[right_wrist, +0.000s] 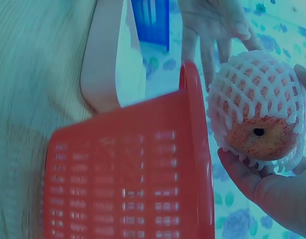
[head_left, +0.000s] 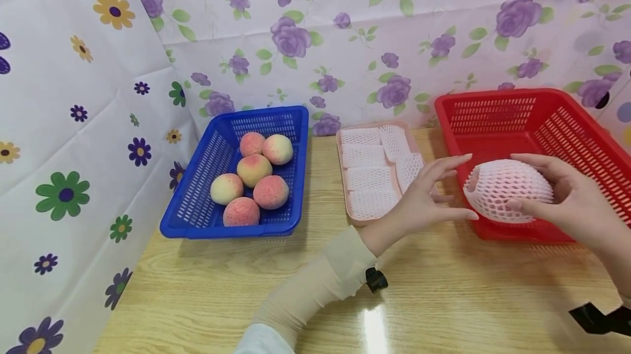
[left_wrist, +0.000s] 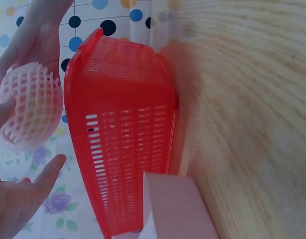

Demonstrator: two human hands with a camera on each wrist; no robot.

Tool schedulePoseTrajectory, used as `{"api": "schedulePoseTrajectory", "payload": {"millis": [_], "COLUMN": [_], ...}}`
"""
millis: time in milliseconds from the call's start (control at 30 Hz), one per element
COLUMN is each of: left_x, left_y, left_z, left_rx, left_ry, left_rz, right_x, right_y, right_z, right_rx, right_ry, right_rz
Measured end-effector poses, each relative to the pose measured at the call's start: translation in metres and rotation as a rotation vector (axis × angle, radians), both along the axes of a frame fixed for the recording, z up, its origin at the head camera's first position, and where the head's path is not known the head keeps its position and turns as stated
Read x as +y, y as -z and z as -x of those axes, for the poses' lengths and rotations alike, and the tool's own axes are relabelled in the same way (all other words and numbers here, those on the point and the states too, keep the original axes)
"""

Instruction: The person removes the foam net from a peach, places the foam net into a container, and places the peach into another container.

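Observation:
A peach in a white foam net sleeve (head_left: 510, 192) is held in my right hand (head_left: 577, 200), above the near side of the red basket (head_left: 498, 99). In the right wrist view, the bare end of the peach (right_wrist: 265, 142) with a dark spot shows through the sleeve's opening. My left hand (head_left: 429, 195) stands just left of the peach, thumb and fingers spread apart with nothing between them. The left wrist view shows the net sleeve (left_wrist: 33, 107) round the fruit, close to the left fingers.
Left of the red basket lies a pink tray (head_left: 340, 178) with several folded foam net sleeves (head_left: 370, 178). Farther left stands a blue basket (head_left: 303, 178) with several peaches (head_left: 253, 170). Flowered cloth (head_left: 315, 41) hangs behind the wooden table (head_left: 207, 293).

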State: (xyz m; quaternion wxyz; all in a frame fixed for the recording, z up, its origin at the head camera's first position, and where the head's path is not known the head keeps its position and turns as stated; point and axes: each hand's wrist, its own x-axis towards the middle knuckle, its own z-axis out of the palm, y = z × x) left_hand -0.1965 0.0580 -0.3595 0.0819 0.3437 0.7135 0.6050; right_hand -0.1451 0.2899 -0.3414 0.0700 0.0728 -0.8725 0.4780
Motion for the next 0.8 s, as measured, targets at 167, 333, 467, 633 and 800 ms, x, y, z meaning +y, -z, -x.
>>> {"api": "schedulePoseTrajectory", "payload": {"millis": [167, 333, 467, 633, 800], "left_x": [-0.009, -0.019, -0.029, -0.044, -0.062], "left_y": [-0.004, -0.004, -0.005, -0.005, -0.003], "left_z": [0.001, -0.002, -0.005, -0.011, -0.018], "left_rx": [0.047, 0.051, 0.027, 0.013, -0.018], "left_ry": [0.093, 0.129, 0.134, 0.099, 0.077], "left_rz": [0.002, -0.006, -0.007, 0.038, 0.054], "right_x": [-0.012, -0.025, -0.033, -0.044, -0.061], "right_y": [-0.001, -0.002, -0.001, 0.004, 0.009], "right_z": [-0.003, -0.004, -0.005, -0.006, -0.006], "right_rx": [0.028, 0.055, 0.071, 0.094, 0.067], "right_ry": [-0.064, -0.105, -0.162, -0.264, -0.322], "right_rz": [0.015, 0.037, 0.065, 0.116, 0.198]}}
